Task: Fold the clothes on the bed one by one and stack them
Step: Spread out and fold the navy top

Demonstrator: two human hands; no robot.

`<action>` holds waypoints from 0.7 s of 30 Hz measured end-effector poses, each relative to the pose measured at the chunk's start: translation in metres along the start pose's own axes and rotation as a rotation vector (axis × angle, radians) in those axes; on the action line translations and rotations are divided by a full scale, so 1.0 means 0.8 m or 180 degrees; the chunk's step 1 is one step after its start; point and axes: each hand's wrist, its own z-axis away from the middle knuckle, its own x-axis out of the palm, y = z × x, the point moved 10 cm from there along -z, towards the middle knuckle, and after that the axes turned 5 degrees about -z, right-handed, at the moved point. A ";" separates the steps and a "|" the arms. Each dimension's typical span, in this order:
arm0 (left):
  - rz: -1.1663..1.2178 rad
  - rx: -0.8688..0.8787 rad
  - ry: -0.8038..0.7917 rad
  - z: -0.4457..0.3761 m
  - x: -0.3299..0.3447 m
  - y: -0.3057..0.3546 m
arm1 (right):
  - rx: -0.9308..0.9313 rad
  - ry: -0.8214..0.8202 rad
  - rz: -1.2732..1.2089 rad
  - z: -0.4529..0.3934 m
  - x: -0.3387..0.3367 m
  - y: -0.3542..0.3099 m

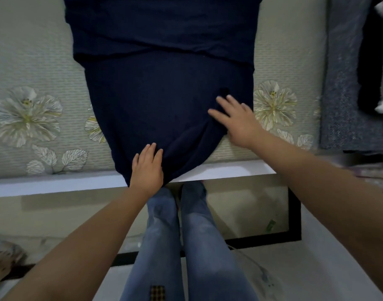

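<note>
A: Surface?
B: Bed (45,61) with a pale ribbed cover, big white-and-yellow flower print on both sides. White edge runs along the near side. Grey textured fabric (342,94) at the far right, something dark and white on top of it, blurry, can't identify.

A: Garment?
B: Dark navy garment (164,94), spread flat mid-bed, running from the top of the head view down to the near edge. One layer lies folded across the upper part, its edge crossing the width. Lower end narrows and hangs slightly over the white edge.

A: Hands?
B: Left hand (147,170) palm-down on the lower hem at the bed edge, fingers straight and close together, pressing the cloth. Right hand (236,120) flat on the garment's right edge, fingers spread, thumb out. Wrinkles run between the two hands.

A: Anything else?
B: Person's legs in blue jeans (186,246) below, standing against the bed.
</note>
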 end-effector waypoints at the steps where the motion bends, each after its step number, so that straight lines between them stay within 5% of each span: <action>1: -0.0013 -0.0041 0.0032 0.000 0.001 -0.001 | -0.0252 -0.0257 0.0542 0.001 0.018 -0.014; 4: -0.0082 -0.0263 0.0030 0.004 0.001 -0.003 | -0.0686 -0.0846 0.1636 -0.010 0.055 -0.030; 8: -0.0245 0.0313 0.0455 0.010 0.009 0.032 | -0.1119 -0.0723 0.1915 -0.038 0.051 -0.032; 10: -0.0471 0.0586 0.0200 0.014 0.029 0.059 | -0.1179 -0.0867 0.1815 -0.044 0.048 -0.033; 13: -0.0324 -0.0005 -0.0394 0.010 0.045 0.064 | -0.1093 -0.0967 0.1675 -0.047 0.031 -0.036; 16: 0.0074 -0.0711 -0.0214 0.002 0.044 0.051 | -0.1124 -0.0757 0.1372 -0.046 0.005 -0.046; 21: 0.0151 -0.0702 0.0532 -0.019 0.013 0.038 | -0.1596 0.0131 0.1086 -0.003 -0.013 -0.054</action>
